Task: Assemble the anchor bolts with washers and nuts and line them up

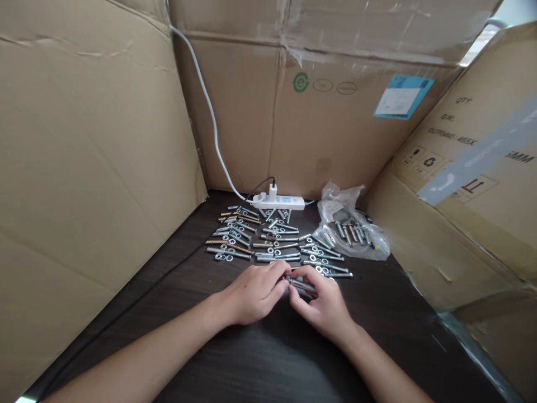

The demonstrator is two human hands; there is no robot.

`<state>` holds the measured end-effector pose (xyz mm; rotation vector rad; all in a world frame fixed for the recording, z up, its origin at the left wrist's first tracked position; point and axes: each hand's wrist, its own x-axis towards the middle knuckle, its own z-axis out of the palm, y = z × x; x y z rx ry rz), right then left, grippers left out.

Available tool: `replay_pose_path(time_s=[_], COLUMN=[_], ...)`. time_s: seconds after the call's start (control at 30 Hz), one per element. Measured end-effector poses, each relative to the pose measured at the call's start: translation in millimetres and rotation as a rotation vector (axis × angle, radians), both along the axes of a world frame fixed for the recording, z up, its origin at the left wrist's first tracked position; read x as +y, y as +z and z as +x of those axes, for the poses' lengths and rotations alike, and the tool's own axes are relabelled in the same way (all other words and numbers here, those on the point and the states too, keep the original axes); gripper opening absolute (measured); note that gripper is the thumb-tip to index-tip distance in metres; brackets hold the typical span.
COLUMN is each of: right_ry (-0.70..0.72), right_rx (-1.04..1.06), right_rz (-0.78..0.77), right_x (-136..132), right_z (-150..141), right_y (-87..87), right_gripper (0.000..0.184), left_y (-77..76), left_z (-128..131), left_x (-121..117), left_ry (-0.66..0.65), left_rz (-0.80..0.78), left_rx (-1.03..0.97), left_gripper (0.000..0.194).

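Note:
Between my two hands is a metal expansion bolt (302,285), lying roughly level above the dark table. My left hand (257,291) pinches its left end with thumb and forefinger; the fingertips hide most of that end. Around the bolt's body, my right hand (323,305) is closed, thumb below and forefinger above. Just beyond the hands lie rows of bolts, sleeves and washers, among them a long bolt with a sleeve (229,253) on the left and a loose washer (319,270) near my right hand.
A clear plastic bag (335,210) with several bolts (354,232) lies at the back right. Behind the rows stands a white power strip (289,202) with a plug and cables. A black cable (142,296) crosses the table's left side. Cardboard walls (235,112) enclose the table.

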<state>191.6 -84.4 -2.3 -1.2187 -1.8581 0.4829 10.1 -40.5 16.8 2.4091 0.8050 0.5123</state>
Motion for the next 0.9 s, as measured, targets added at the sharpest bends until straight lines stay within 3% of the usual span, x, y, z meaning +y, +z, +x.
replay_pose_path(time_s=[0.3,0.47,0.9], right_ry=[0.040,-0.010,-0.008], right_rx=[-0.013,-0.019,0.017], right_rz=[0.041,0.024,-0.020], right_x=[-0.2,0.4,2.2], right_z=[-1.6,0.0,2.3], right_y=[1.6,2.9,-0.9], right_gripper=[0.012,0.009,0.010], left_y=[-6.6,-0.3,2.4], left_z=[2.7,0.2,-0.2], left_x=[4.7,0.5,0.0], left_ry=[0.007,0.078,-0.006], left_rz=[0.030,-0.022,-0.013], left_rx=[0.040,-0.046,-0.033], left_gripper=[0.035,0.018,0.014])
